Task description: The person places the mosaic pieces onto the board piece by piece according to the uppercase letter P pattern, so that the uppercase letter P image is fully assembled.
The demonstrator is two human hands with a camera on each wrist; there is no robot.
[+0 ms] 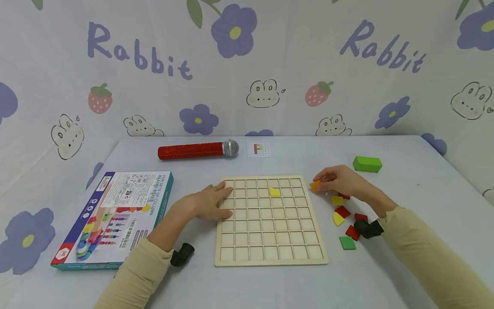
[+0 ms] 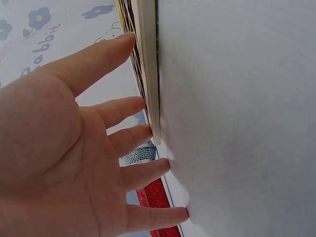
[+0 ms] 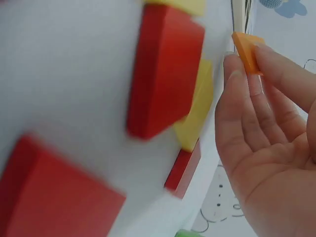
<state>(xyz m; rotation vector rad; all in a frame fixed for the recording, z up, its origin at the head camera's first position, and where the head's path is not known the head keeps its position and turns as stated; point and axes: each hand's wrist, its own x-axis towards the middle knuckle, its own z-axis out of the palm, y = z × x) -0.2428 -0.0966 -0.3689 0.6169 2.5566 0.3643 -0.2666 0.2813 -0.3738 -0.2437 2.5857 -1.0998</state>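
Observation:
A square wooden grid board (image 1: 271, 221) lies mid-table, with one yellow tile (image 1: 275, 192) in a cell near its far side. My left hand (image 1: 206, 201) rests at the board's left edge, its fingers spread and fairly straight; thumb and some fingertips touch the rim. Between thumb and fingers, my right hand (image 1: 337, 180) pinches an orange tile (image 3: 248, 52) just off the board's upper right edge. Below that hand lie loose tiles: red ones (image 1: 353, 232), yellow ones (image 1: 338, 219) and a green tile (image 1: 347, 243).
A boxed toy set (image 1: 115, 219) lies at the left. Behind the board are a red microphone (image 1: 191, 150) and a small card with a coloured grid pattern (image 1: 259, 149). A green block (image 1: 367, 164) stands at the back right. A printed cloth hangs behind the table.

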